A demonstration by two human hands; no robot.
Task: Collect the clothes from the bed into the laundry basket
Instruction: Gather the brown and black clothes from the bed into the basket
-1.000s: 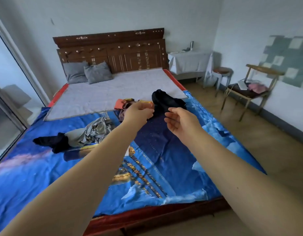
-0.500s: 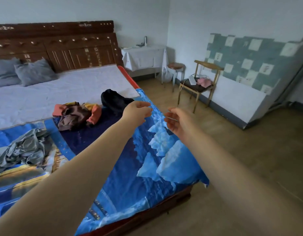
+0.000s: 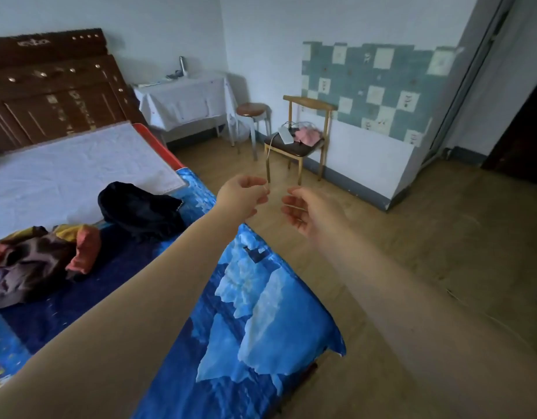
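On the blue printed bedspread [image 3: 261, 322] lie a black garment [image 3: 141, 208] and, left of it, a heap of brown, orange and yellow clothes [image 3: 40, 258]. Both my arms stretch forward past the bed's right edge, over the wooden floor. My left hand [image 3: 241, 196] has loosely curled fingers and holds nothing. My right hand [image 3: 303, 211] is relaxed, palm turned inward, also empty. No laundry basket shows in this view.
A wooden chair [image 3: 303, 137] with a pink cloth and a white device stands by the right wall. A round stool [image 3: 251, 111] and a white-draped table [image 3: 185, 99] stand beyond the bed. The dark headboard [image 3: 49, 89] is at back left. A dark doorway [image 3: 524, 125] opens at far right.
The view has swung right, away from the bed toward the floor and chair. Both empty hands moved from above the clothes to beyond the bed's right edge. The grey clothes left the view.
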